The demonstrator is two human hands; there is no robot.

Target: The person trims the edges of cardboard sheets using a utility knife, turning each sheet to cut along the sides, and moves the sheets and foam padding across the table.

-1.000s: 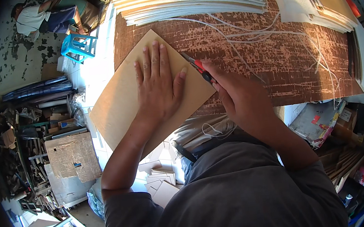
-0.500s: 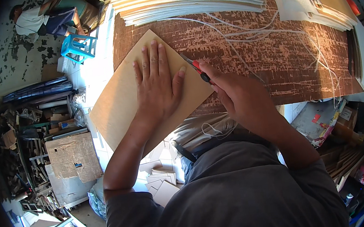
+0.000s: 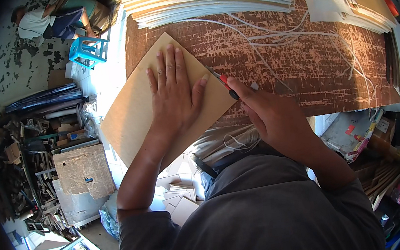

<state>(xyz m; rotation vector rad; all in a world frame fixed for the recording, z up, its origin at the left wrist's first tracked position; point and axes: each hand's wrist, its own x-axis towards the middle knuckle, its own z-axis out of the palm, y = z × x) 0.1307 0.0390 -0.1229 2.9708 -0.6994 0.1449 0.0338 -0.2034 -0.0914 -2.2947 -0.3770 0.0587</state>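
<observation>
The left hand [image 3: 173, 91] lay flat with fingers spread on a tan card sheet [image 3: 133, 115] at the frame's centre left, while the right hand [image 3: 270, 117] was closed around a red-handled knife [image 3: 225, 84], its blade at the sheet's right edge, just beside the left thumb. The sheet overhung the near edge of the worn brown table [image 3: 311, 69], so it could have tipped or shifted if the pressing hand eased. With the thumb so near, a slipping blade might have nicked it or wandered off line among the white offcut strips [image 3: 288, 32] and the stacked boards [image 3: 206, 0] at the top.
</observation>
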